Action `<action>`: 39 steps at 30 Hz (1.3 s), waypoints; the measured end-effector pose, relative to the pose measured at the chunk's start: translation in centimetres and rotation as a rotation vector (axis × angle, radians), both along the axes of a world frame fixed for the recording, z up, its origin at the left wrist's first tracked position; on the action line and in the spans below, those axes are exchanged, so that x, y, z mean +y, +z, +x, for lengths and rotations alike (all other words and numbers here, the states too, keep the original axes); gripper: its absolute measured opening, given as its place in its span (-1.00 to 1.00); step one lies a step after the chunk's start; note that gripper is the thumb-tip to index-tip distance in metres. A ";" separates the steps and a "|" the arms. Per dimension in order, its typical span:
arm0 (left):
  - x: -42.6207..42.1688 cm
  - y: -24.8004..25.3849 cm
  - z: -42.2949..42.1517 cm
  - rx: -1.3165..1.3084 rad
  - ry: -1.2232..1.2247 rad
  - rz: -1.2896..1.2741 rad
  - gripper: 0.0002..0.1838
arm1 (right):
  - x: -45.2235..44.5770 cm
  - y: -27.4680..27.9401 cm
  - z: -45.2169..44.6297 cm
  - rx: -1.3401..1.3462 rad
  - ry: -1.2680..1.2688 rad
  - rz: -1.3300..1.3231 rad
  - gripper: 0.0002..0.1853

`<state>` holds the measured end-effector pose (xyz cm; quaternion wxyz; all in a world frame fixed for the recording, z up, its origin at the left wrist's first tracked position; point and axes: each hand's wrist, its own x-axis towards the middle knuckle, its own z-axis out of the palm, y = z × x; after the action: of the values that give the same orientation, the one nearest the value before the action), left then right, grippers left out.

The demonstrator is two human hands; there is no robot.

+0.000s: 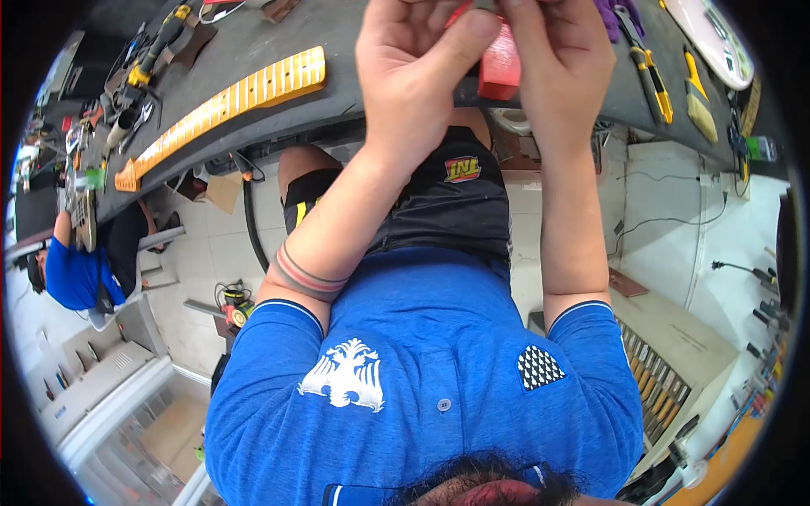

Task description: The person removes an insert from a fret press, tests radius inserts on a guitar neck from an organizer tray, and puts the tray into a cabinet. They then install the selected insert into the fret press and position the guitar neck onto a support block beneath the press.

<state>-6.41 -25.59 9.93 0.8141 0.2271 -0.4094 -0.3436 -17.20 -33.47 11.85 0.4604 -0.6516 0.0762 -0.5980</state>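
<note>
At the top edge of the head view, both hands are raised over the dark workbench (346,101) around a glossy red block-shaped object (501,69). My left hand (413,63) is closed, its thumb pressing near a small greyish piece beside the red block. From the other side, my right hand (561,59) is closed with its fingers against the block. The fingertips and the far end of the block are cut off by the frame. A guitar neck (240,105) with a light fretboard lies on the bench to the left of my left hand.
Right of my hands lie yellow-and-black pliers (650,84), a brush (700,110) and a white tray-like piece (713,38). A yellow-black power tool (160,46) and assorted tools sit at the left. Another person (84,266) in blue works at far left.
</note>
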 end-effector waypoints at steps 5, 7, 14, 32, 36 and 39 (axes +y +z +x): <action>-0.3 0.3 -0.3 0.032 -0.014 -0.003 -0.58 | -0.9 0.3 -0.3 0.175 -0.122 -0.100 -0.79; 0.0 0.7 -0.3 0.047 -0.052 0.013 -0.52 | -1.1 0.6 -0.3 0.193 -0.131 -0.108 -0.78; 0.5 1.1 -0.2 0.048 -0.067 0.026 -0.42 | -2.7 -0.8 -1.1 0.254 -0.137 0.273 -0.67; 3.0 -2.6 6.6 -0.886 0.559 0.017 -0.72 | -1.9 0.4 -1.7 0.318 0.005 0.081 -0.85; 3.1 -2.5 7.0 -0.850 0.583 0.068 -0.70 | -0.8 1.0 -0.4 0.139 -0.002 0.104 -0.85; 3.3 -2.5 7.1 -0.816 0.509 0.131 -0.67 | -2.3 0.3 -1.7 0.321 -0.084 0.049 -0.86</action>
<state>0.64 -22.29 7.42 0.6290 0.4872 -0.6043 -0.0417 -18.85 -35.78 12.19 0.4327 -0.7234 0.1907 -0.5030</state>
